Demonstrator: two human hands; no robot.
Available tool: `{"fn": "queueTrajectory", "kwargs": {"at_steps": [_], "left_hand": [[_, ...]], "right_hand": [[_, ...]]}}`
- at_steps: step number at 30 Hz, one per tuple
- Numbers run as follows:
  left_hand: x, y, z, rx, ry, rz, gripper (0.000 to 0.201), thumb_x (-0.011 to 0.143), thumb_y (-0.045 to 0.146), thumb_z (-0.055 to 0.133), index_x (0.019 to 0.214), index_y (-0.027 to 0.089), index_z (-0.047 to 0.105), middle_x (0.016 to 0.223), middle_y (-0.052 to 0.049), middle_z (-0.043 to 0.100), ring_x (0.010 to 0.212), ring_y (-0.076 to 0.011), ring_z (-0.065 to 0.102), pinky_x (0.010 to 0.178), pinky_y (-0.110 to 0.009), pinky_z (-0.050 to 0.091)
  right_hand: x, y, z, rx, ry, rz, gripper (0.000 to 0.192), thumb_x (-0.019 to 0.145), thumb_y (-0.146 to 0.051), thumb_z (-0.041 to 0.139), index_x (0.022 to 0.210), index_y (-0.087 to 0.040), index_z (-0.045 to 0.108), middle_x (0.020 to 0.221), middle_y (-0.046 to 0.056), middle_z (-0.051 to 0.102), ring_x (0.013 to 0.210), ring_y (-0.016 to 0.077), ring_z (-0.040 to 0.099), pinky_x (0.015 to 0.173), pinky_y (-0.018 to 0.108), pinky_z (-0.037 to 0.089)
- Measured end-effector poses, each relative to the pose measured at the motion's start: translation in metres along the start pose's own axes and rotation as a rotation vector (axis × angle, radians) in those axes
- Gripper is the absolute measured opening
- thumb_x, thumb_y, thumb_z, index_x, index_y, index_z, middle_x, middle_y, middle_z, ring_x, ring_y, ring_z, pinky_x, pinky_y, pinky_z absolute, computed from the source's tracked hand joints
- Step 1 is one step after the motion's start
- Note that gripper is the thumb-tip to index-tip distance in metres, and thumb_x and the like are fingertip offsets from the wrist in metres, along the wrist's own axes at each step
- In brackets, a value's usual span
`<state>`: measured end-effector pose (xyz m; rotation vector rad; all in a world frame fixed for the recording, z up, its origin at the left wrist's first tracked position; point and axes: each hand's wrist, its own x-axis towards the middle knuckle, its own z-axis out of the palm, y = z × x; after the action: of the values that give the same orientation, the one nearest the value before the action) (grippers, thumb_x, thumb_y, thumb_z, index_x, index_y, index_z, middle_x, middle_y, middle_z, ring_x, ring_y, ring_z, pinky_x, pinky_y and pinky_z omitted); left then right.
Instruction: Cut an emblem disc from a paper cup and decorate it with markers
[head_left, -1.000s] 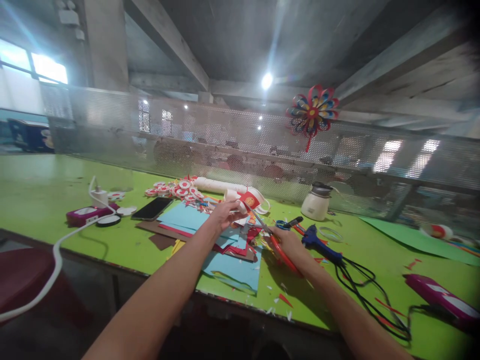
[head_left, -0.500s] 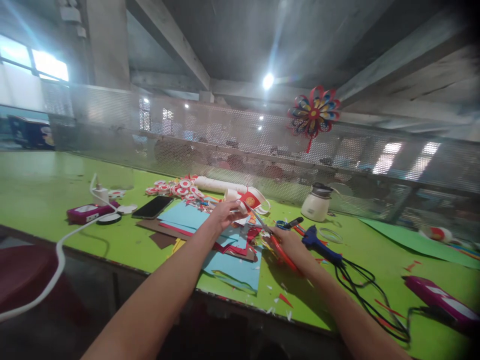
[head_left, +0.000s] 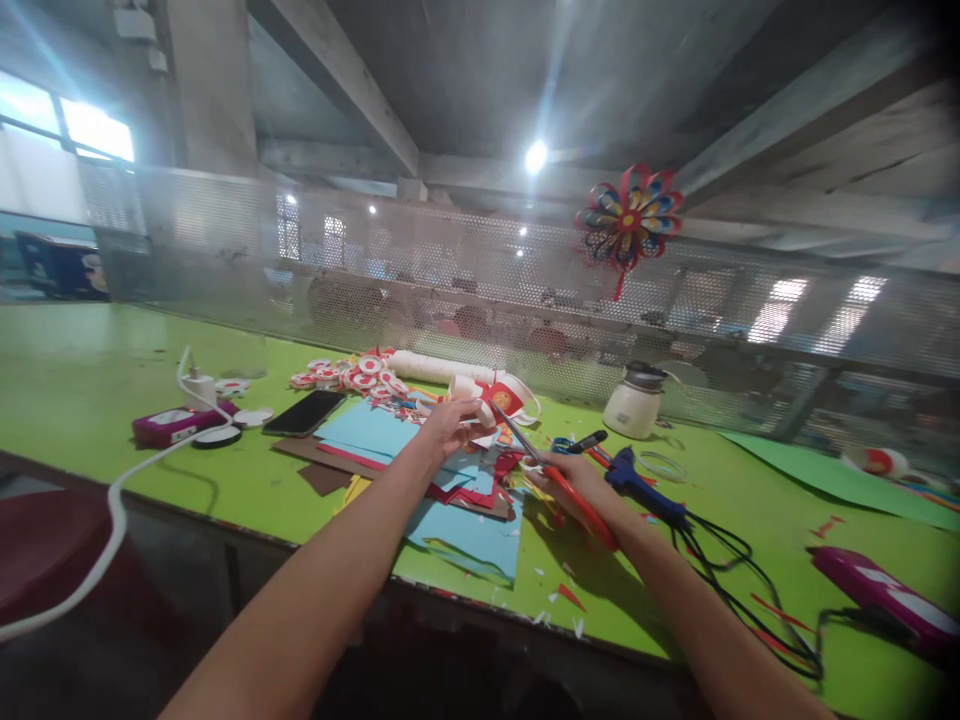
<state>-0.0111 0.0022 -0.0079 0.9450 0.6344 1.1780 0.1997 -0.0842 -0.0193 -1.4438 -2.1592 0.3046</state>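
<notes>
The right hand (head_left: 574,480) grips the red handles of a pair of scissors (head_left: 555,478), fingers closed through the loops, with the metal blades angled up and to the left toward a small red paper piece (head_left: 501,400) that bears a gold round mark. The left hand (head_left: 450,425) pinches that red piece together with a white paper strip (head_left: 525,398) between thumb and fingertips, holding it just above the green worktable (head_left: 97,380). Whether the blade tips touch the paper is too small to tell. Under both hands lies a loose heap of coloured paper sheets (head_left: 465,520), mostly light blue with red and brown edges showing. Just right of the scissors rests a blue glue gun (head_left: 637,485) with its black cord (head_left: 735,570) trailing away. Beyond the left hand sit red-and-white paper discs (head_left: 352,378), and a black phone (head_left: 304,412) lies left of the sheets. A white pot (head_left: 634,405) stands near the mesh screen (head_left: 420,290), where a paper pinwheel flower (head_left: 628,215) hangs.
</notes>
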Motion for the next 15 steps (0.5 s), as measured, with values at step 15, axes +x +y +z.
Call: {"fn": "queueTrajectory", "kwargs": {"at_steps": [15], "left_hand": [[0.002, -0.006, 0.002, -0.009, -0.086, 0.031, 0.030, 0.092, 0.031, 0.058, 0.116, 0.014, 0.058, 0.114, -0.009, 0.061, 0.095, -0.0197, 0.063, 0.080, -0.039, 0.055]], "right_hand": [[0.004, 0.009, 0.004, -0.028, 0.035, 0.027, 0.030, 0.091, -0.042, 0.058, 0.099, -0.013, 0.066, 0.081, 0.000, 0.067, 0.073, 0.0159, 0.065, 0.071, 0.033, 0.053]]}}
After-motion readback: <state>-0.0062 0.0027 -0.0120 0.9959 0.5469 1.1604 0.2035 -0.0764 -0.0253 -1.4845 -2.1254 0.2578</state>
